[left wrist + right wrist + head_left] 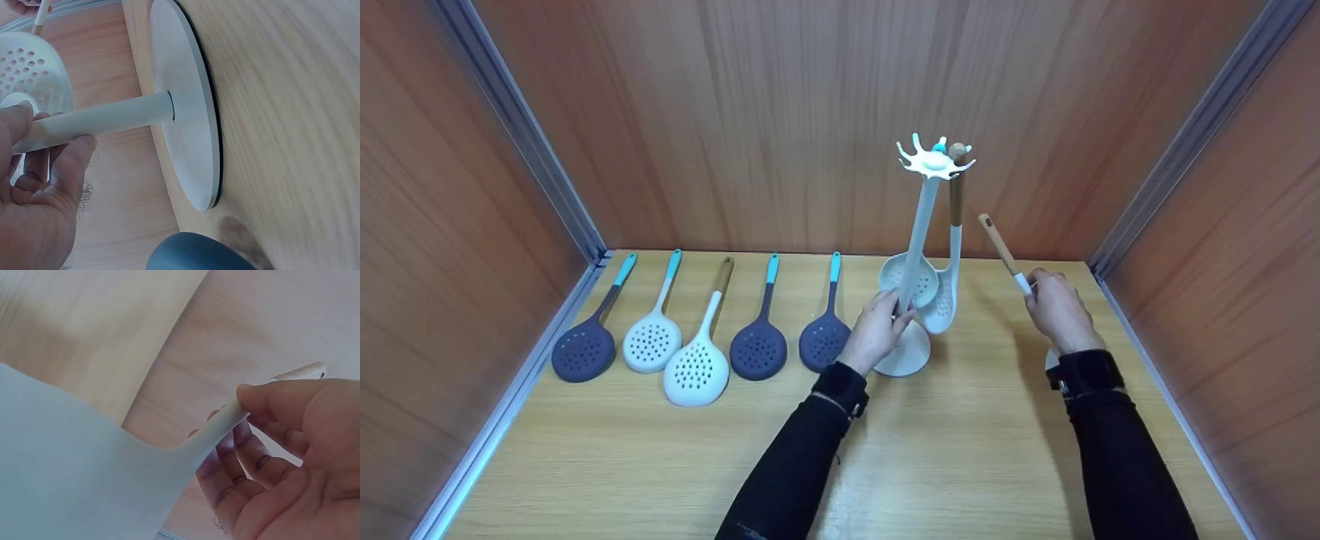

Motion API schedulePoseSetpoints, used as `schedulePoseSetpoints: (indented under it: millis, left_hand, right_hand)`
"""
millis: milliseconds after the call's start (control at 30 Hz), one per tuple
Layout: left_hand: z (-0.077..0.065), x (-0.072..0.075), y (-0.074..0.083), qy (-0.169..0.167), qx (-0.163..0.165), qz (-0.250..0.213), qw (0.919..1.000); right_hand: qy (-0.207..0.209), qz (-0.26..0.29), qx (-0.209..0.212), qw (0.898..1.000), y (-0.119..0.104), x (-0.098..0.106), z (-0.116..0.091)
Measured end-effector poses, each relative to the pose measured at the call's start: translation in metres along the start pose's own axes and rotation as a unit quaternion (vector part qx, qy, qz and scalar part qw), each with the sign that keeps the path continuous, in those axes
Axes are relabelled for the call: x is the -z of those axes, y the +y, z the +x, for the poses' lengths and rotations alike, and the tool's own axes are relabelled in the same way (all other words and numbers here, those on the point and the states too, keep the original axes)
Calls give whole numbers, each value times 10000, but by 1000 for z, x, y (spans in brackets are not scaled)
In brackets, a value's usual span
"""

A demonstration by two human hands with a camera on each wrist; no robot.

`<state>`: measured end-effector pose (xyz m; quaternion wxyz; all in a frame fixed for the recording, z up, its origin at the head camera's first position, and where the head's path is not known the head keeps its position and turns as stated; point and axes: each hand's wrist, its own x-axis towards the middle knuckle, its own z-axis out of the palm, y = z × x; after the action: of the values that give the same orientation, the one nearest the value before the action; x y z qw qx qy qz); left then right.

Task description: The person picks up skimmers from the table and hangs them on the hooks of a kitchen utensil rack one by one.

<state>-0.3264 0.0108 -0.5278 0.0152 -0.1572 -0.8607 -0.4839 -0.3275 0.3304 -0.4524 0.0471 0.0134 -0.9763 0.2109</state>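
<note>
My left hand (pixel 876 331) grips the lower pole of a white utensil stand (pixel 924 229), which has curled hooks at its top and a round base (pixel 185 140) on the table. A white slotted skimmer (pixel 943 304) with a brown handle hangs from the stand. Behind the pole hangs another white perforated skimmer (pixel 891 271), mostly overlapped, with a turquoise tip at the hooks. To the right of the stand, my right hand (pixel 1059 311) pinches the white neck of a kitchen utensil (pixel 84 461) with a wooden handle. Its broad white head is mostly hidden by the wrist in the head view.
Left of the stand, several skimmers lie in a row: a dark one (pixel 583 351), a white one (pixel 652 342), a white one with a brown handle (pixel 696 371), and further dark ones (pixel 758 349). Wooden panels (pixel 810 112) enclose the table (pixel 945 457) at back and sides.
</note>
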Motion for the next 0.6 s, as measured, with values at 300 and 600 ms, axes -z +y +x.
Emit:
schedulePoseSetpoints:
  millis: [300,600]
  left_hand:
    - [1,0,-1,52,-105,105,9999]
    - [1,1,0,5,-51,85,10000]
  right_hand:
    - [356,53,289,9989,-10,2,-3]
    - [482,115,420,9979,-19,5,-7]
